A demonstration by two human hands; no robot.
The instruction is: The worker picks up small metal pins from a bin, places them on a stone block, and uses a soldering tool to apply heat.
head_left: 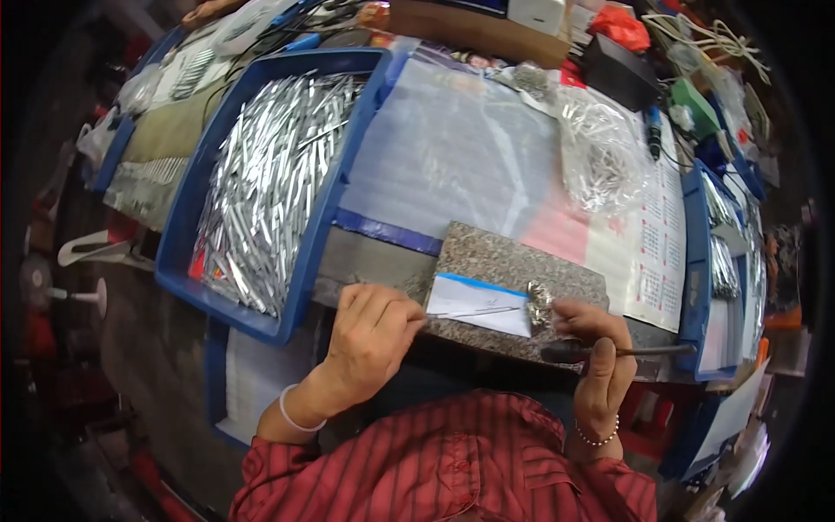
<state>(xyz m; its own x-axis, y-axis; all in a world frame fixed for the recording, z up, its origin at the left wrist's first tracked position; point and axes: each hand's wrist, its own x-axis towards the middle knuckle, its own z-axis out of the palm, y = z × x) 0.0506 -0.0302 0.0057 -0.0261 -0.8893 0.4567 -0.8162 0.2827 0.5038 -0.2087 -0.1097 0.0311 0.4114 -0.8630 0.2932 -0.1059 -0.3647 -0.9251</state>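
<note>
My left hand (370, 337) is closed in a pinch at the left edge of the granite slab (522, 252). Its fingertips meet the end of a thin metal strip (478, 311), which extends over a white pad with a blue edge (509, 324) on the slab. Fingers curled, my right hand (604, 344) grips a dark long-shafted tool (661, 351). The tool's thick dark end lies near the slab's front edge, too blurred to name its kind. Between that hand and the pad sits a small heap of shiny metal bits (539, 300).
At the left stands a blue tray (300, 287) full of silver metal strips (270, 183). Clear plastic sheeting (452, 139) covers the bench behind the slab. A bag of pale metal pieces (600, 157) lies right of it. More blue trays (691, 261) with strips stand far right.
</note>
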